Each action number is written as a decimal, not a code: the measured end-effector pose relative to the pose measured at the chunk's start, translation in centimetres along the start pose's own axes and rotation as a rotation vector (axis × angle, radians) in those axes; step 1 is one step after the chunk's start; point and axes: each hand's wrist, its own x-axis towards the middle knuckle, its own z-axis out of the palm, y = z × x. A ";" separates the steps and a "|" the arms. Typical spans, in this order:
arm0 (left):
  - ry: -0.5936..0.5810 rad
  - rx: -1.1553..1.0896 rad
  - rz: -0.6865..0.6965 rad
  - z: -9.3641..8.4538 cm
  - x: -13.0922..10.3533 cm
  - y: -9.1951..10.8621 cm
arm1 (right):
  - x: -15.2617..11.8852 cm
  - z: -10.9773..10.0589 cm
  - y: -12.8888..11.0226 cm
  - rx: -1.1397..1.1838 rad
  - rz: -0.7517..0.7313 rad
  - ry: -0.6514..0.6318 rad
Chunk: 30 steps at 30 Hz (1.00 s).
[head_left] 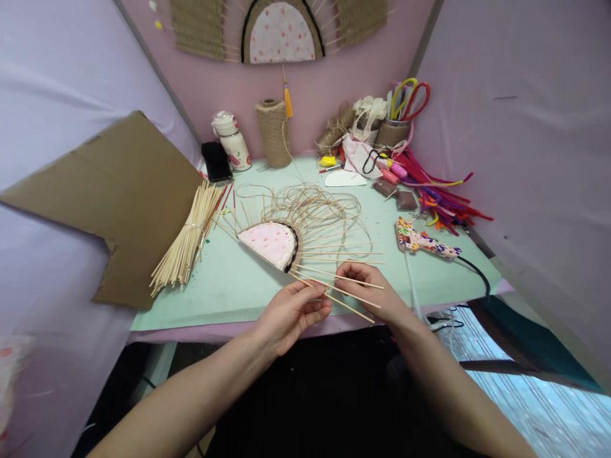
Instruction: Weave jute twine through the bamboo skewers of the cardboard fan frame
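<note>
A half-round piece with a pink dotted face and a dark braided rim lies on the table, thin wooden sticks fanning out from its curved edge. My left hand pinches one of the nearest wooden sticks between thumb and fingers. Just right of it, my right hand has its fingers curled in among the sticks, closed on jute twine; the fingertips are partly hidden. Loose loops of this twine spread behind the piece, leading back to a tall spool.
Left are a bundle of sticks and bent cardboard. A flowered glue gun with a cord lies right. Behind stand a bottle and a pot with scissors, beside colourful pipe cleaners. A similar half-round decoration hangs above.
</note>
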 end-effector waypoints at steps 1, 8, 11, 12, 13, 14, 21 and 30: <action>0.002 0.002 0.002 0.0 0.0 0.0 | 0.0 0.0 0.0 0.002 0.000 0.008; -0.002 0.002 -0.006 0.0 0.0 0.1 | 0.0 0.0 0.3 0.011 0.001 0.020; -0.003 -0.009 -0.008 -0.1 0.1 0.0 | 0.0 -0.1 0.4 0.020 0.002 0.019; -0.007 -0.011 -0.009 -0.1 0.2 0.0 | 0.0 -0.1 0.4 0.024 0.003 0.019; -0.014 -0.012 -0.010 -0.1 0.2 -0.1 | 0.0 -0.1 0.4 0.027 0.005 0.020; -0.019 -0.013 -0.011 -0.1 0.2 -0.1 | 0.0 -0.1 0.4 0.031 0.005 0.024; -0.005 -0.040 -0.031 0.0 0.1 -0.1 | -0.1 0.0 0.1 0.035 0.014 0.007; -0.006 -0.007 0.011 0.3 0.2 0.0 | -0.1 0.0 -0.2 0.028 0.010 0.004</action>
